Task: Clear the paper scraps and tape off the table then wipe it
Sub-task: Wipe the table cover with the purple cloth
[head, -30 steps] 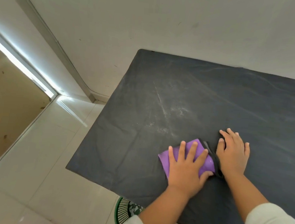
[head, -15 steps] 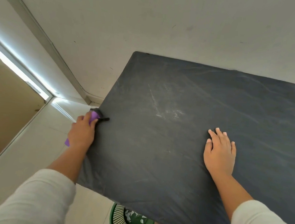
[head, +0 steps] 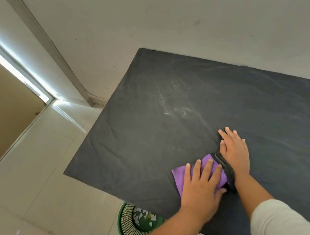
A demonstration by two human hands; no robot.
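Left hand (head: 201, 187) lies palm-down on the purple cloth (head: 181, 175), fingers (head: 207, 169) straight and spread, pressing it flat against the bench (head: 149, 135); the thumb extends to the right, toward a bunched ridge in the bench's dark cover (head: 224, 167). Left forearm enters from the lower edge of view, crossing the near bench edge. Right hand (head: 235, 151) rests flat on the cover just beyond and right of the cloth, fingers extended and relaxed, grasping nothing; its wrist touches the ridge, which runs between the two hands. Right forearm comes in from the lower right, a pale sleeve (head: 280, 229) covering the upper part. The cloth sits near the front edge of the bench, well apart from the left edge and the far edge. Pale dusty streaks (head: 173, 107) mark the cover beyond the right hand. The surface to the left of and beyond the hands is bare dark cover out to both edges. A green basket (head: 125, 224) stands on the tiled floor (head: 44, 164) under the near edge, holding white paper scraps (head: 142, 215). The far bench edge lies against a pale wall (head: 157, 25).
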